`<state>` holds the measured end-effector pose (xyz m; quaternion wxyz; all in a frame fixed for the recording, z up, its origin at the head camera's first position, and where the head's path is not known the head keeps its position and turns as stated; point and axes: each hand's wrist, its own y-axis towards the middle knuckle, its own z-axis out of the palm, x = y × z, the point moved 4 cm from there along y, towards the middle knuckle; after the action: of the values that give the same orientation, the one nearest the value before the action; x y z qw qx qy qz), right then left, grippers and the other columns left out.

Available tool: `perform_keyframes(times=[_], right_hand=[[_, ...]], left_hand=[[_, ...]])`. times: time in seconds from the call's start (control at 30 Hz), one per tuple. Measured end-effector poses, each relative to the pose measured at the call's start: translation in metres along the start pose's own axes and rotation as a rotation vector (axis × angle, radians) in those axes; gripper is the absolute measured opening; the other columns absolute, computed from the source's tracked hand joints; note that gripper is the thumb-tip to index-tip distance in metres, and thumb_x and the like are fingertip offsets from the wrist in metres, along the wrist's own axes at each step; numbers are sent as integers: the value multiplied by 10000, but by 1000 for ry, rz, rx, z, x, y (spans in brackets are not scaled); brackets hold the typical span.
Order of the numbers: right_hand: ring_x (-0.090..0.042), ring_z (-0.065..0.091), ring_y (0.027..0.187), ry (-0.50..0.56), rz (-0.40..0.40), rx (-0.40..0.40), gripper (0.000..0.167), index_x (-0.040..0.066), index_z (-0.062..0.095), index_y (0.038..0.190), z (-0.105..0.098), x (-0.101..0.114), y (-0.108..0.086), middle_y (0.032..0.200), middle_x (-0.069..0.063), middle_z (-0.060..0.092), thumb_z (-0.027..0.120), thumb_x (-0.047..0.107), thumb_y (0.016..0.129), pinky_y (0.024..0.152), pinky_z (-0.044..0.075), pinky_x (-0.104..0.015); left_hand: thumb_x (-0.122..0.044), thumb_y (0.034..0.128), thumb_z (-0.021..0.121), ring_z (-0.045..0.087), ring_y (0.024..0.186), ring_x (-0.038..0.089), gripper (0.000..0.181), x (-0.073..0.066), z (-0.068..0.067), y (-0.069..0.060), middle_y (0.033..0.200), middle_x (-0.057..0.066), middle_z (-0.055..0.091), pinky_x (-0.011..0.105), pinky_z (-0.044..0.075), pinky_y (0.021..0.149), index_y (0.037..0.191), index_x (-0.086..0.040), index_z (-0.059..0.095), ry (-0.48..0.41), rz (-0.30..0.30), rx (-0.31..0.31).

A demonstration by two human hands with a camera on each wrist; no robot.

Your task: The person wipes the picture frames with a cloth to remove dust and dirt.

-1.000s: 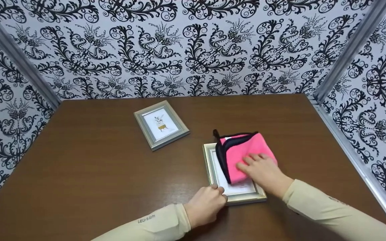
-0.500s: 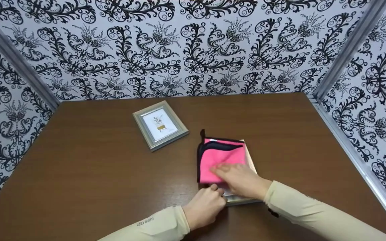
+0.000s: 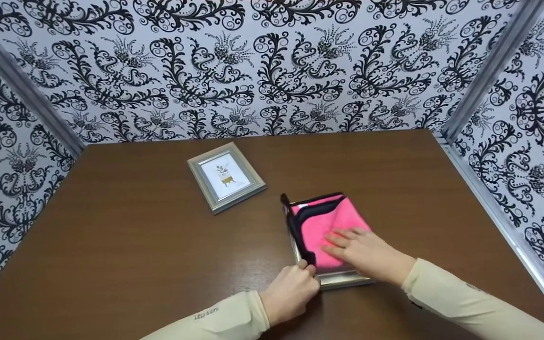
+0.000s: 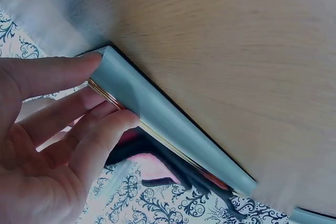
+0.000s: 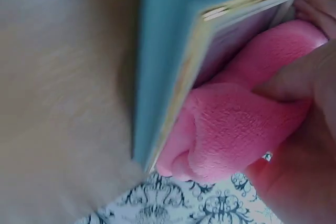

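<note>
A folded pink cloth (image 3: pixel 319 231) with black edging covers most of a silvery-gold picture frame (image 3: pixel 347 279) lying on the table. My right hand (image 3: pixel 371 252) presses the cloth onto the picture. In the right wrist view, the cloth (image 5: pixel 236 129) bunches under the thumb, against the inside of the frame's rim (image 5: pixel 173 72). At the frame's near left corner, my left hand (image 3: pixel 291 293) holds the rim. The left wrist view has thumb and fingers pinching the frame's side (image 4: pixel 168 116). Most of the picture is hidden.
A second picture frame (image 3: pixel 249 191), showing a plant drawing, lies face up and turned at an angle farther back on the left of the brown table (image 3: pixel 135 226). Patterned walls (image 3: pixel 215 71) enclose the back and sides. A metal rail (image 3: pixel 503 226) runs along the right edge.
The right hand and cloth have swept left across the frame, then back right and slightly nearer. The left hand has kept its hold on the corner. The second frame has not moved.
</note>
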<state>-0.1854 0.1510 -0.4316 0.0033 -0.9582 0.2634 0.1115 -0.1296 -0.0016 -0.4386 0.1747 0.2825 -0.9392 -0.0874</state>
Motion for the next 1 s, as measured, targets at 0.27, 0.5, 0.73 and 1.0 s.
perform_keyframes(times=[0.27,0.5,0.73,1.0], right_hand=[[-405,594,1067,-115,195,-52,398,43,656,1163,-2,2,-18,1166,-219,629,704,12,769,816,493,-505],[-419,608,1051,78,285,-23,482,-6,644,1182,-9,24,-6,1155,-252,632,715,-34,706,791,511,-525],[-393,576,1124,266,180,-60,658,-13,585,1287,-7,34,11,1247,-238,592,751,-25,650,871,482,-510],[-330,539,1199,265,32,-53,602,46,605,1296,-3,27,4,1318,-121,580,646,-82,709,962,438,-468]], left_hand=[[-139,626,784,503,643,98,153,1,2,0,720,-29,560,182,479,506,687,-164,646,-2,12,15],[-167,640,793,523,695,106,162,0,0,-2,783,-24,588,183,486,541,737,-160,664,-8,26,15],[-211,644,811,531,706,118,180,-2,0,-3,792,-20,589,199,479,514,745,-171,668,35,19,-27],[-247,662,811,528,695,118,163,-7,2,0,757,-22,570,191,460,483,752,-182,693,81,12,-29]])
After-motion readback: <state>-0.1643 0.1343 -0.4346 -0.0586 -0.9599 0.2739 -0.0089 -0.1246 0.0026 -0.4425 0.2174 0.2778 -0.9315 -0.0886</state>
